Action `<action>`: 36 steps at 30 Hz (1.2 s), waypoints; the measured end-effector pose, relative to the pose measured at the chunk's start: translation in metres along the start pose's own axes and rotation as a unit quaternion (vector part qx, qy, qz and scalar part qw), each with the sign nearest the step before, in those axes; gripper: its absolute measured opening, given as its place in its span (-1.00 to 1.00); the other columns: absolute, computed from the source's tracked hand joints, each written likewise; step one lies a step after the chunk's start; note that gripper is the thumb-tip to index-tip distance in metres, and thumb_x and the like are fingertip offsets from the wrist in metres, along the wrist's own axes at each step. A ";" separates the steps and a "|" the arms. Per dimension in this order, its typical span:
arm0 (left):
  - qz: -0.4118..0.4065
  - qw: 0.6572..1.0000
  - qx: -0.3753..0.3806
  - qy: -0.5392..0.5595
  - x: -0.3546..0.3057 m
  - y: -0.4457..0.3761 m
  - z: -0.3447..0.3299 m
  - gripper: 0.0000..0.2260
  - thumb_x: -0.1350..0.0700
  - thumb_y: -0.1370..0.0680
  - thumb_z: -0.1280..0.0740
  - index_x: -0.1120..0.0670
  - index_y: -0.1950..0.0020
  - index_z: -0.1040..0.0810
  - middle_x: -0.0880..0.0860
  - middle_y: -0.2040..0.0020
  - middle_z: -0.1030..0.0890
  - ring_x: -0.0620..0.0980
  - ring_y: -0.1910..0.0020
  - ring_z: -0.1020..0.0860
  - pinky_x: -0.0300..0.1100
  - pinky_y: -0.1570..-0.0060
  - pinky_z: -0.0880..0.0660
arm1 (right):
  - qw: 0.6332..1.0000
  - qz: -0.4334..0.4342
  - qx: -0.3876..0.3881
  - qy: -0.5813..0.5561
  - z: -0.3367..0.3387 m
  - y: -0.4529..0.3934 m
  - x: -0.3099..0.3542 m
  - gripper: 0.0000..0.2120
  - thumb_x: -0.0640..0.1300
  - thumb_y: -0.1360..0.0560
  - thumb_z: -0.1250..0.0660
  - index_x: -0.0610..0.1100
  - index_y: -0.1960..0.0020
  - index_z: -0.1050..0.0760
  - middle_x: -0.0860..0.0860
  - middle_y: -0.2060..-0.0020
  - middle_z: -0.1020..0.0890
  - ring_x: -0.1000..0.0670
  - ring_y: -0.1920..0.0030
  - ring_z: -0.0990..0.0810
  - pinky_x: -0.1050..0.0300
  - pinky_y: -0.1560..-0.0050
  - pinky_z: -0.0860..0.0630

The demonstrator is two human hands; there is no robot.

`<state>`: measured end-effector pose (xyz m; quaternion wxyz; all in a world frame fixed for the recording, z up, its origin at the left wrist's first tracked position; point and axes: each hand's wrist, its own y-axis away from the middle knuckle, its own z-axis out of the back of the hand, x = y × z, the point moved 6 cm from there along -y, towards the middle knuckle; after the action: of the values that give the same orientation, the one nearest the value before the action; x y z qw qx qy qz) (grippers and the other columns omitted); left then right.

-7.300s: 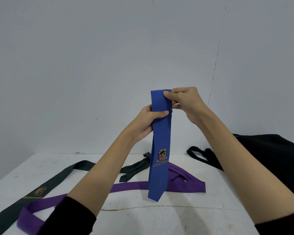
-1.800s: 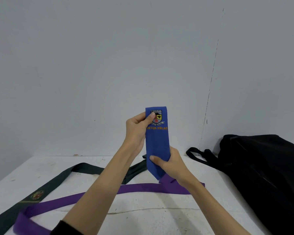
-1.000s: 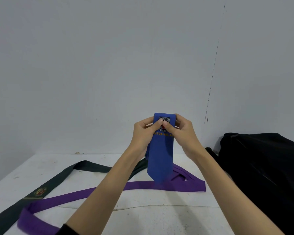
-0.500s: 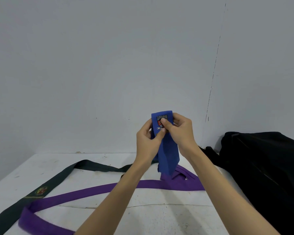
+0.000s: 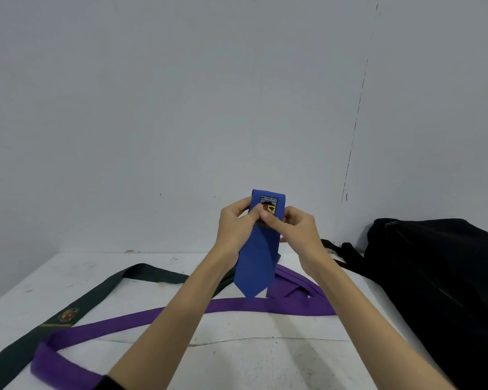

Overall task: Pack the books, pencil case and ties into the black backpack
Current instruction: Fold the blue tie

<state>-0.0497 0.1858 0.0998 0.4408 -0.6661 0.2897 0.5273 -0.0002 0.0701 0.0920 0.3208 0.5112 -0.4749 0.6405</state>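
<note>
Overhead, both hands pinch the folded blue tie (image 5: 256,260) above the tabletop (image 5: 254,358): left hand (image 5: 237,225) and right hand (image 5: 295,225) fingers clamp its crest end. Soft, light cloth probably unfolds easily; grip across the layers. The backpack (image 5: 437,280) sits right.

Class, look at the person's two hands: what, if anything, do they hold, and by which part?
Both the left hand and right hand pinch the folded blue tie near its top, at the crest.

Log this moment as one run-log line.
step: folding blue tie | left hand: pinches it | right hand: pinches it | purple tie, dark green tie: on table | black backpack: right
</note>
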 end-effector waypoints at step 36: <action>-0.240 0.912 0.139 -0.303 -0.022 -0.006 -0.009 -0.59 0.44 -0.51 -0.22 0.18 -0.32 -0.49 -0.16 -0.19 -0.42 -0.20 -0.17 -0.40 -0.64 -0.07 -0.29 | 0.987 -0.096 0.084 -0.094 0.026 0.001 -0.011 -0.59 0.06 -0.37 -0.40 -0.25 -0.03 -0.62 -0.11 0.15 -0.68 -0.07 0.16 -0.63 0.06 0.05 -0.57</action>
<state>-0.0472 0.1789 0.1233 0.7091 -0.4559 0.0438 0.5361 0.0109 0.0462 0.0819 0.2910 0.6373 -0.3959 0.5936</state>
